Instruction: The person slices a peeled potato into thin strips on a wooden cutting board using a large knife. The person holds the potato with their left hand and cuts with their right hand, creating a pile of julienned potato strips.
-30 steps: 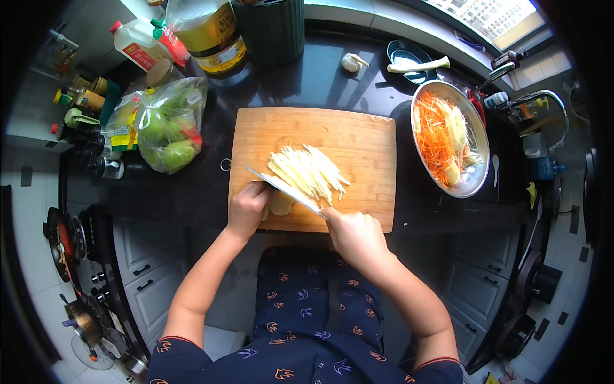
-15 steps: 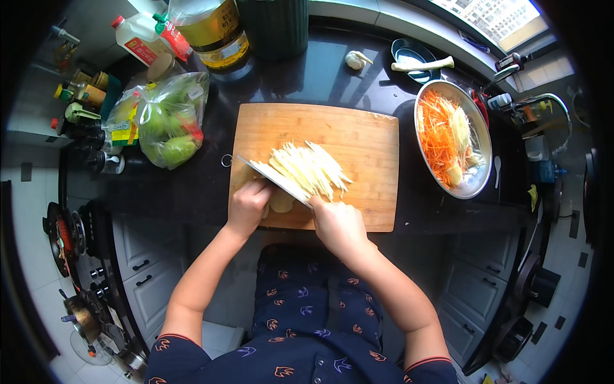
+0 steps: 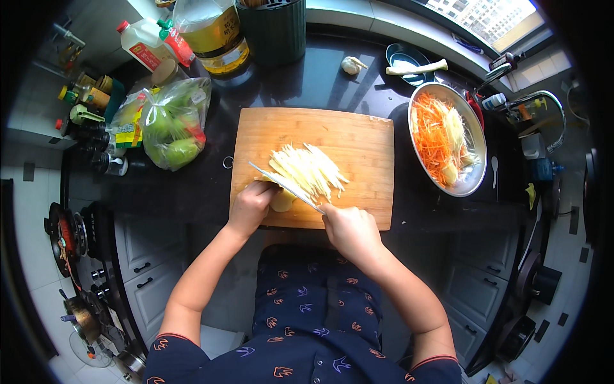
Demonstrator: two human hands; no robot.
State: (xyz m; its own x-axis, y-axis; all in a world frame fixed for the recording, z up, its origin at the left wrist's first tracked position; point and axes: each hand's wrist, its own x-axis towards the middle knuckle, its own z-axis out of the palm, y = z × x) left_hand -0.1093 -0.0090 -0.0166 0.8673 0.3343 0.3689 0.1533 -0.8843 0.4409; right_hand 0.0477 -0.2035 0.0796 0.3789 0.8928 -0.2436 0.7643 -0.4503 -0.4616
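Note:
My right hand [image 3: 353, 233] grips the handle of a kitchen knife [image 3: 286, 186], its blade slanting up and left across the near part of a wooden cutting board [image 3: 363, 144]. Curled fingers of my left hand [image 3: 251, 206] press on pale yellow potato slices [image 3: 281, 201] close to the blade; the hand and knife partly hide them. Beyond the blade lies a loose heap of cut potato strips [image 3: 308, 168]. Right of the board stands a metal bowl [image 3: 474, 182] with orange shreds [image 3: 432, 137] and pale shreds [image 3: 455, 128].
Left of the board is a plastic bag of green vegetables [image 3: 176, 125]. Behind it stand a large oil jug [image 3: 214, 38] and a dark green bin [image 3: 274, 38]. Garlic [image 3: 351, 64], a small dark dish [image 3: 398, 52] with a pale stick [image 3: 419, 67] across it, and a white spoon [image 3: 494, 168] lie around.
My right hand and the knife have shifted slightly right, and the blade sits a little farther from the board's left edge. My left hand stays on the slices. The whole view has shifted slightly.

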